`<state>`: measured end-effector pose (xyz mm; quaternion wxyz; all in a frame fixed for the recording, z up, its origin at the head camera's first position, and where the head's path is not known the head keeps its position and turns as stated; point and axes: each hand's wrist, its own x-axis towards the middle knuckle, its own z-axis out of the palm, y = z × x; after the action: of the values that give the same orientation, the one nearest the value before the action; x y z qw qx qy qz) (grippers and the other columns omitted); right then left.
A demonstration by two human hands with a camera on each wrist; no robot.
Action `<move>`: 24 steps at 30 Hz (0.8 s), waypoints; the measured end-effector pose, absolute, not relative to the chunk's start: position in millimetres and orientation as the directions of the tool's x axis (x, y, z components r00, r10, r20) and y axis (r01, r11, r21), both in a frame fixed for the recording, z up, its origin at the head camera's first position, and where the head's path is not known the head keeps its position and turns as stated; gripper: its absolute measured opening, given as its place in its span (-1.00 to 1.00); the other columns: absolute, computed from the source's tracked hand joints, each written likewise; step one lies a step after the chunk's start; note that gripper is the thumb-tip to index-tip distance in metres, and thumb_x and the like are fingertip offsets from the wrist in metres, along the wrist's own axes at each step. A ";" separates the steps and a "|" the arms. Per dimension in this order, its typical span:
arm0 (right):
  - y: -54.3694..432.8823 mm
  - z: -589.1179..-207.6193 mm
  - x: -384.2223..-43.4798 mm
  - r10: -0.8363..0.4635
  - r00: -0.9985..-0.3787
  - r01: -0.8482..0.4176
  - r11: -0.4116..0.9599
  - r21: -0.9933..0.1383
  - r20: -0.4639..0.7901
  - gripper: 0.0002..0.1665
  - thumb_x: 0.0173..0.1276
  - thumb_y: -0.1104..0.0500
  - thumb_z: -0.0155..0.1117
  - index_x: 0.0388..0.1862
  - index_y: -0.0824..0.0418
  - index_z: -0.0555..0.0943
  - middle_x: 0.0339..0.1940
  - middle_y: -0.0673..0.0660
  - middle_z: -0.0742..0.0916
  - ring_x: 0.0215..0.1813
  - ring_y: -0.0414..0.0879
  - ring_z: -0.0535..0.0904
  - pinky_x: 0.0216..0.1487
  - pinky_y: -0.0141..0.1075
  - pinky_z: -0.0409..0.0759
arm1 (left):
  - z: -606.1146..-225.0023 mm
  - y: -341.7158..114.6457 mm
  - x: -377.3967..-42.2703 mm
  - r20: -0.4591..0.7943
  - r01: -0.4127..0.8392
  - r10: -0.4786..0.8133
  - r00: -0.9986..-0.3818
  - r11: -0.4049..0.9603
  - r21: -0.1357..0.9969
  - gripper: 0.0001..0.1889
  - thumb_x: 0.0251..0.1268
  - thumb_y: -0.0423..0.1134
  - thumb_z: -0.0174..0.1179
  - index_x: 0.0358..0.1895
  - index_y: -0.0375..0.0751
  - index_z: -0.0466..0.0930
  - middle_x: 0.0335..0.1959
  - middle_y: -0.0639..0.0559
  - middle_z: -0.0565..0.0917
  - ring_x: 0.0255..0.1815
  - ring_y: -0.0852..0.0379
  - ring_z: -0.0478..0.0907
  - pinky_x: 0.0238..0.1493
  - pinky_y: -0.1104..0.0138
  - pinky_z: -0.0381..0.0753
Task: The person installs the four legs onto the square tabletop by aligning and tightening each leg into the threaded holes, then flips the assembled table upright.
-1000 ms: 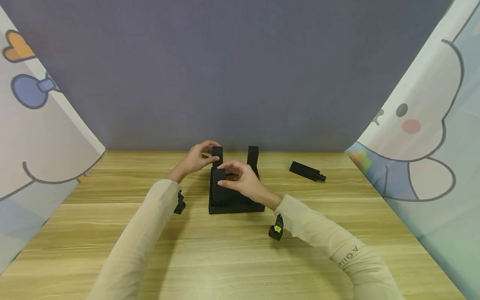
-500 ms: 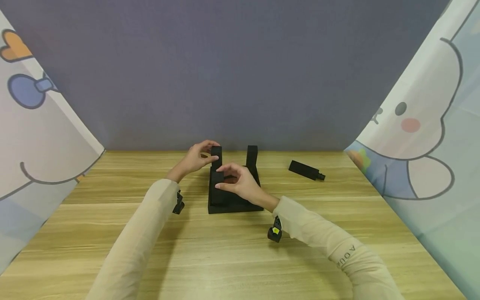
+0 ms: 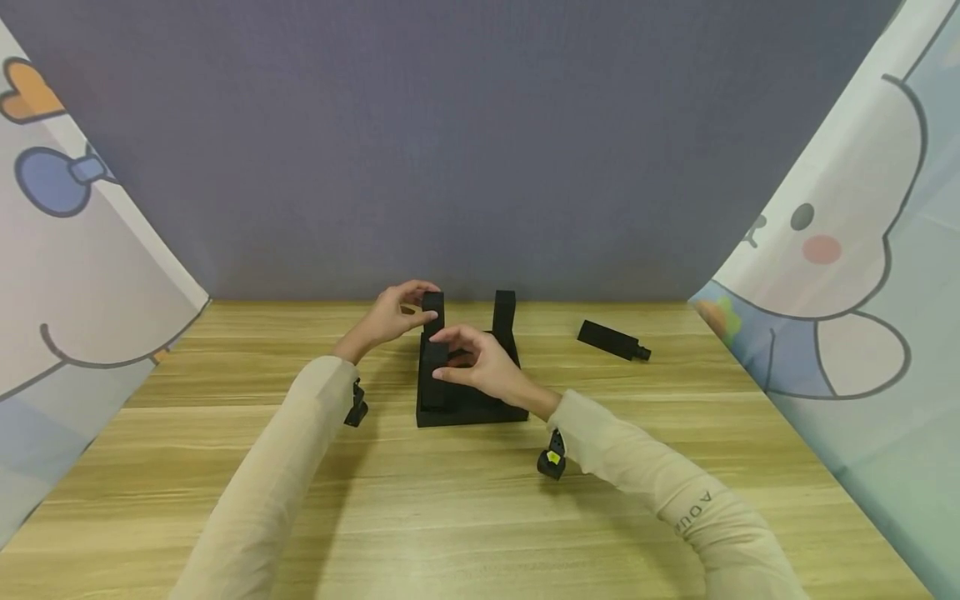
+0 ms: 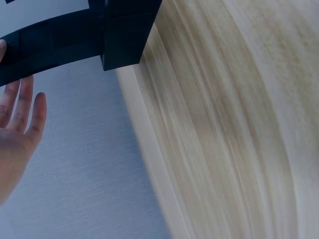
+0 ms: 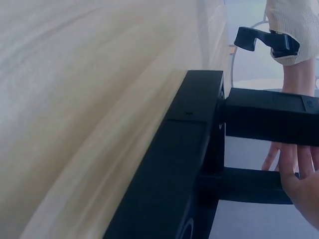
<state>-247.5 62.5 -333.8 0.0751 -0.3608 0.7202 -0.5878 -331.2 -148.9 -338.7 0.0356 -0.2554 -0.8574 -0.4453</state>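
A black base (image 3: 480,413) sits mid-table in the head view, with black posts standing from it. My left hand (image 3: 388,317) grips the upper part of the back left post (image 3: 433,303), thumb on the near side and fingers behind. My right hand (image 3: 486,363) holds the front left post (image 3: 433,385) near its top, between thumb and fingers. In the right wrist view this front post (image 5: 269,114) stands out from the base (image 5: 164,164), its lower end right at the base's corner. The left wrist view has the left fingers (image 4: 22,107) beside the curved back post (image 4: 55,42).
A third post (image 3: 505,310) rises at the base's back right. To the right, a loose black post (image 3: 609,340) with a stepped, narrower end lies on the wooden table (image 3: 435,517). A grey wall panel (image 3: 465,150) stands behind, with cartoon-printed cloths (image 3: 847,250) at both sides.
My right hand and the top of the front left post have come down very slightly. The left hand keeps its hold on the back left post.
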 end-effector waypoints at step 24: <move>71.0 -340.7 -269.1 -0.732 -0.619 -0.483 0.071 -0.873 0.283 -0.48 0.23 0.37 0.21 0.19 0.26 0.39 0.18 0.20 0.49 0.12 -0.05 0.43 -0.05 -0.17 0.56 | -310.4 -150.4 -310.0 0.249 0.459 0.455 -0.855 0.442 0.770 -0.58 0.23 -0.33 0.16 0.16 -0.34 0.40 0.02 -0.33 0.50 0.04 -0.24 0.49 0.08 -0.03 0.47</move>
<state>-269.1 71.0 -340.7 0.1165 -0.4205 0.7224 -0.5364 -310.0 -150.4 -310.4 0.0026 -0.2690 -0.8492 -0.4544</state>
